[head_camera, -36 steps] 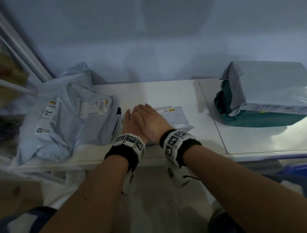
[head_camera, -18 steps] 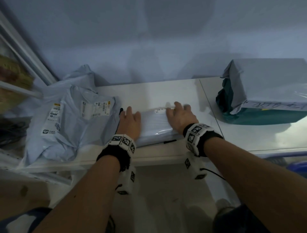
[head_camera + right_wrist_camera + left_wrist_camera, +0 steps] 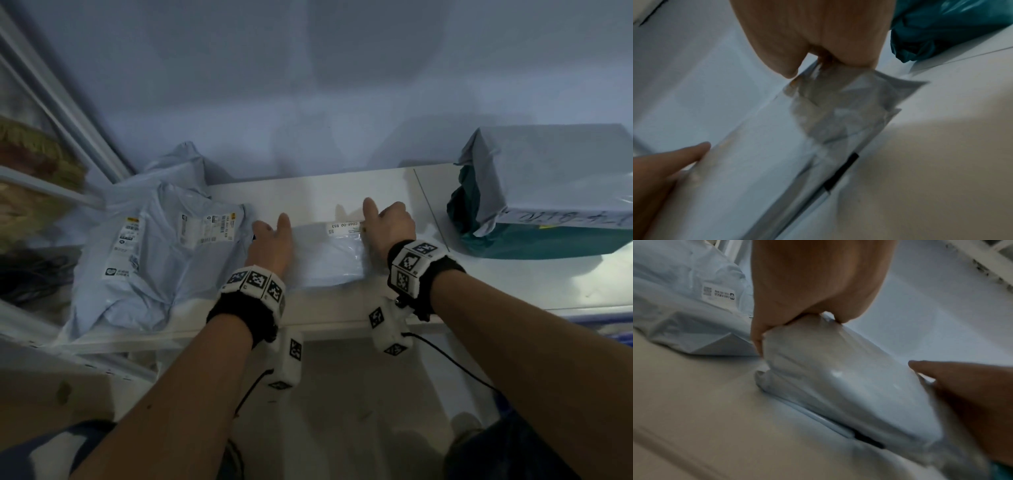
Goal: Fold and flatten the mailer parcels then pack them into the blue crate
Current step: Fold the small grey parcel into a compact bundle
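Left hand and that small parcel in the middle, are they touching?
Touching. The left wrist view shows the left hand with fingers gripping the end of the small parcel.

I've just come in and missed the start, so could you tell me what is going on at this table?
A person is working a small mailer parcel on the white table, the left hand gripping one end and the right hand the other. A heap of crumpled mailers lies to the left, and a large wrapped parcel stands to the right. The crate is not clearly in view.

I'm looking at a parcel-packing room: labelled mailer bags (image 3: 154, 253) lying at nine o'clock on a white table (image 3: 342, 192), metal shelving (image 3: 51, 102) beyond.
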`<control>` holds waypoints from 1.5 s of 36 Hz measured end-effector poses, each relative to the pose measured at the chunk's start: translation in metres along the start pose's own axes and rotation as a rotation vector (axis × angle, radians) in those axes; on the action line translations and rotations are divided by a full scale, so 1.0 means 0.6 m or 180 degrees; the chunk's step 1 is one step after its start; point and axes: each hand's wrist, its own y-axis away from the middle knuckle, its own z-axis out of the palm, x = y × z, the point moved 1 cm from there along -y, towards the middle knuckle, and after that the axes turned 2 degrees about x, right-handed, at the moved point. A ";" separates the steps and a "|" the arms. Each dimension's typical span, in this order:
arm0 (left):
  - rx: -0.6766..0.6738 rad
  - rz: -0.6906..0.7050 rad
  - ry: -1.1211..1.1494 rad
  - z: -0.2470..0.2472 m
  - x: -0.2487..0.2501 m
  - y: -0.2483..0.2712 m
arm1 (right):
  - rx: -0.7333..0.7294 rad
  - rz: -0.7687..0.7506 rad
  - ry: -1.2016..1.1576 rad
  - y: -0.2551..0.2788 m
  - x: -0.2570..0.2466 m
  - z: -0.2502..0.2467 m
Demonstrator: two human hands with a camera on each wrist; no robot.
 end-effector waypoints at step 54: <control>-0.1166 0.1538 0.0685 -0.012 0.016 0.017 | -0.0860 -0.2459 0.1033 0.066 -0.109 -0.068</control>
